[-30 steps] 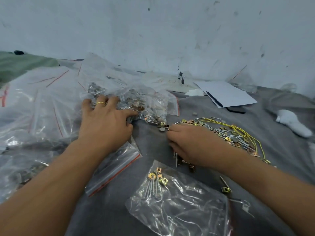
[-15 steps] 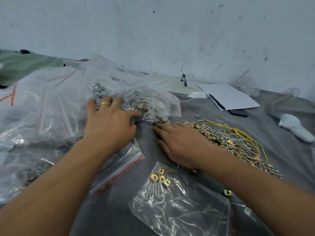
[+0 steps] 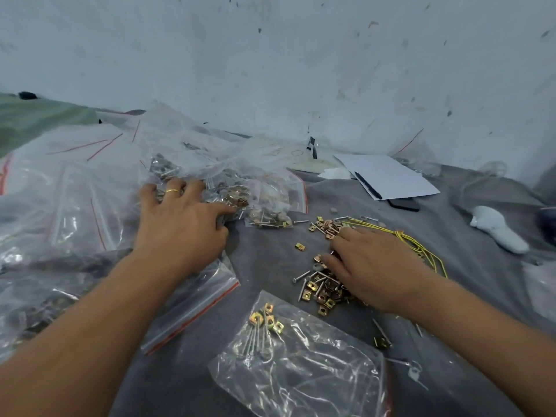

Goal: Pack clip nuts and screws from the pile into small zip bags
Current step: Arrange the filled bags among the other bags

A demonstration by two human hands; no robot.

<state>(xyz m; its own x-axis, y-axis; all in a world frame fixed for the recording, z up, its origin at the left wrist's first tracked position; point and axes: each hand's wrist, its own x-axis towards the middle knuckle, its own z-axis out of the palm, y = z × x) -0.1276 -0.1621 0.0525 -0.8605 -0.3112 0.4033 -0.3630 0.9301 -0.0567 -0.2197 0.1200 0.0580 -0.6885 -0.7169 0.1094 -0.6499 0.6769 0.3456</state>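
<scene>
On the grey cloth (image 3: 270, 260), the pile of clip nuts and screws (image 3: 323, 288) is lying right of centre — the right hand (image 3: 373, 266) is pressing flat on it, fingers straight and relaxed. At six o'clock a zip bag (image 3: 304, 374) is holding several nuts and screws. At ten o'clock the left hand (image 3: 180, 227) is resting spread-fingered on filled bags (image 3: 261, 197) — gripping nothing.

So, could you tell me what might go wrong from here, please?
1. The right hand lies flat over the loose pile of clip nuts and screws; sweeping could scatter strays like the single clip nut.
2. Yellow wire runs through the pile and may snag.
3. The open bag lies flat, so parts could spill out.
</scene>
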